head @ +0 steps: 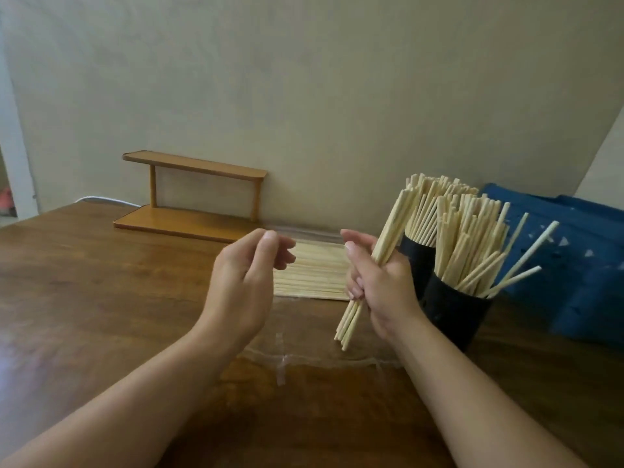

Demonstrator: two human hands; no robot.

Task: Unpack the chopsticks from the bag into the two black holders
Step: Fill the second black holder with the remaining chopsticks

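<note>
- Several chopsticks formed the bundle that my right hand gripped, fingers curled round its middle, with the tips sticking out below my palm and the thick ends slanting up toward the holders.
- My left hand hung above the bench holding nothing, its fingers loosely bent and the thumb near the forefinger.
- Between my two hands, farther back, the remaining chopsticks lay side by side in a flat layer inside the clear bag, whose film spread toward me across the wood.
- Just beyond my right hand stood the two black holders, the near holder and the far holder close together; both were packed with upright sticks, and a few in the near one leaned out to the right.
- I judged the sticks light and stiff but smooth, so a loose bundle could fan out or slip; a firm hold at the middle seemed best, with the ends kept level.
- With both holders so full, I thought the bundle would need lowering narrow end first into whatever gap remained, lest it catch on the leaning sticks or push some out.
- The thin bag looked slippery and apt to shift, so a steadying hand on it seemed wise when taking more.
- Blue cloth lay to the right behind the holders, and a small wooden shelf stood against the wall.
</note>
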